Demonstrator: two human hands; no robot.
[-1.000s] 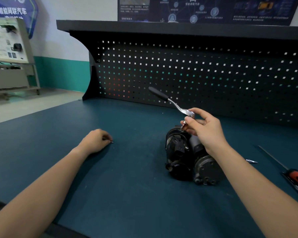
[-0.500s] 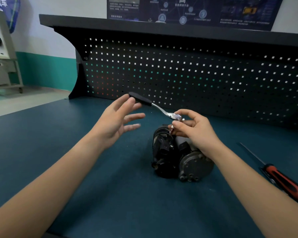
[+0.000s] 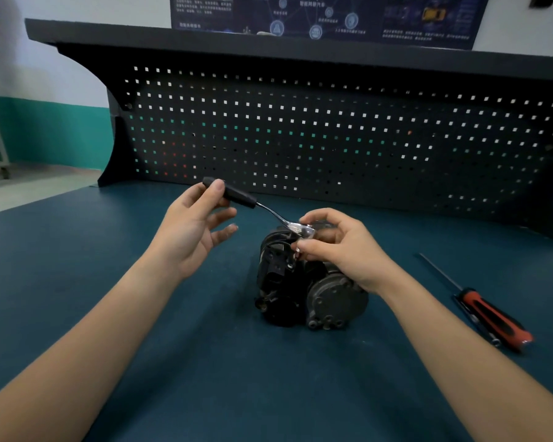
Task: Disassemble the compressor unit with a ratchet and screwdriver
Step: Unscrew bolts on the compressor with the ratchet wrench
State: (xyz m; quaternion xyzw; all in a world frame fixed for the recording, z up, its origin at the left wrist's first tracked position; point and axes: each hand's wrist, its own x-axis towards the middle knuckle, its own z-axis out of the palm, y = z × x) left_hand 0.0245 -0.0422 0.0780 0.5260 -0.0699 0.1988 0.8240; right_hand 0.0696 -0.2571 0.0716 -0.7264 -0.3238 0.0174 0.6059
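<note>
From the head view, I think the job is at the step of loosening a bolt. The compressor unit (image 3: 300, 288) lies on its side in the middle of the desk (image 3: 205, 362). It is dark and a bit grimy, with a round grey end cap facing the person and black lumpy parts on its left half. The ratchet (image 3: 237, 195) has its shiny head down on the far top of the compressor unit, and its black handle sticks up and away to the left. The right hand (image 3: 342, 247) is just above the compressor unit and pinches the ratchet head with curled fingers (it hides the bolt, so I cannot tell if the tool sits on it). The left hand (image 3: 192, 224) is up and to the left of the compressor unit, fingers spread, with one fingertip touching the end of the handle. Next, I think, the left hand needs to wrap round the handle and swing it while the right hand holds the head steady. The screwdriver (image 3: 492, 317) lies on the desk well to the right of the compressor unit, and nobody is touching it.
</note>
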